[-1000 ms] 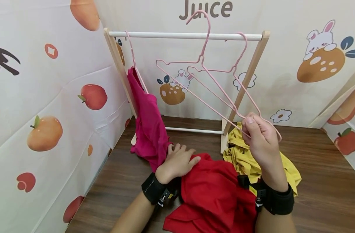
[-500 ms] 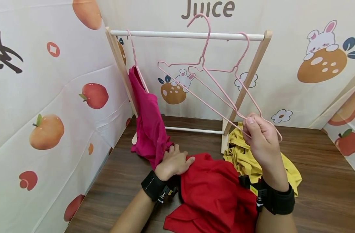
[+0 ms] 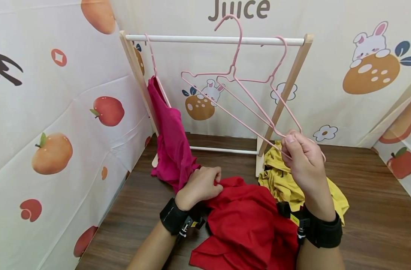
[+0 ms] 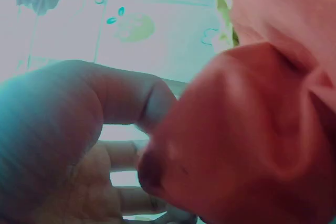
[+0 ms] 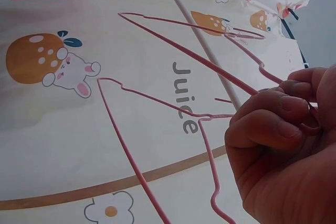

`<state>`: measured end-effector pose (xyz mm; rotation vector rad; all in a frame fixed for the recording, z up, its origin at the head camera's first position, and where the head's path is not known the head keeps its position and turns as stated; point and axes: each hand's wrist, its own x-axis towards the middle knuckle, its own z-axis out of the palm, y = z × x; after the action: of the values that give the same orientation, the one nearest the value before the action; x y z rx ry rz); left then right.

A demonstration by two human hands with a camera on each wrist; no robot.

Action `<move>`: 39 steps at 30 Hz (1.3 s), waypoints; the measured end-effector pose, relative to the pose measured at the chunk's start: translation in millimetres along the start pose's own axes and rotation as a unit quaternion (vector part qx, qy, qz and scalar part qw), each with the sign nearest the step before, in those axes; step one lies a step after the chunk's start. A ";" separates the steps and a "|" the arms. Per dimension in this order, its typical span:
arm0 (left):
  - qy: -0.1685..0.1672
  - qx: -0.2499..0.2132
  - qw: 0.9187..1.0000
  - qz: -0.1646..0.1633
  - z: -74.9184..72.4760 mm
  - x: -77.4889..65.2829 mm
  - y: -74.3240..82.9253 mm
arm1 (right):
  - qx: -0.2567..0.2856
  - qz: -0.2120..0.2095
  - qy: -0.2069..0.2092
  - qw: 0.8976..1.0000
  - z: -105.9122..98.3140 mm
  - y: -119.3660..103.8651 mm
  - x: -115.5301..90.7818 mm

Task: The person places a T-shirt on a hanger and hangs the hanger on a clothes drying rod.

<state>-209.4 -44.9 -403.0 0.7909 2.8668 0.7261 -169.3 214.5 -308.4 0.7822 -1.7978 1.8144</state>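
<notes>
With its fingertips my left hand (image 3: pixel 199 186) pinches the far left corner of a crumpled red garment (image 3: pixel 247 221); the left wrist view shows the red cloth (image 4: pixel 236 140) bunched at the thumb and fingers. My right hand (image 3: pixel 305 159) grips one lower corner of a pink wire hanger (image 3: pixel 236 52), held tilted in the air with its hook upward, in front of the rack. In the right wrist view the fingers of the right hand (image 5: pixel 283 135) curl around the hanger wire.
A wooden rack with a white rail (image 3: pixel 198 39) stands at the back. From its left end hangs a magenta garment (image 3: pixel 173 137) on a hanger; a bare pink hanger (image 3: pixel 277 68) hangs at the right. A yellow garment (image 3: pixel 284 187) lies crumpled on the wooden table (image 3: pixel 370 195).
My left hand has gone from lying flat with spread fingers beside the red garment to pinching its corner, drawing it slightly left. The right hand and its hanger have hardly moved.
</notes>
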 end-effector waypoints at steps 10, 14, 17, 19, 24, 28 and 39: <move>0.089 -0.021 0.995 0.041 -10.8 -8.1 13.0 | -0.016 -0.006 -0.008 1.000 -0.9 -2.1 -0.7; 0.181 -0.034 0.982 0.051 -12.9 -8.6 18.8 | -0.017 -0.008 -0.010 1.000 -3.7 -5.9 -2.1; 0.225 -0.044 0.972 0.051 -14.4 -8.0 21.2 | -0.011 -0.009 -0.008 1.000 -6.5 -8.3 -3.6; 0.240 -0.049 0.968 0.053 -16.0 -8.6 22.3 | -0.007 -0.011 -0.007 1.000 -8.3 -9.3 -4.3; 0.236 -0.056 0.968 0.059 -20.1 -11.6 24.6 | 0.001 -0.013 -0.002 1.000 -12.7 -12.0 -5.3; 0.239 -0.072 0.966 0.064 -22.4 -12.9 27.0 | 0.007 -0.016 -0.009 1.000 -17.6 -15.3 -7.2; 0.334 -0.141 0.930 0.067 -34.1 -16.9 30.4 | 0.104 -0.029 -0.009 0.994 -49.9 -25.8 -17.8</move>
<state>-187.5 -44.9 -359.5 0.8247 3.1472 1.6683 -142.3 266.2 -300.7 0.9208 -1.5962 1.9840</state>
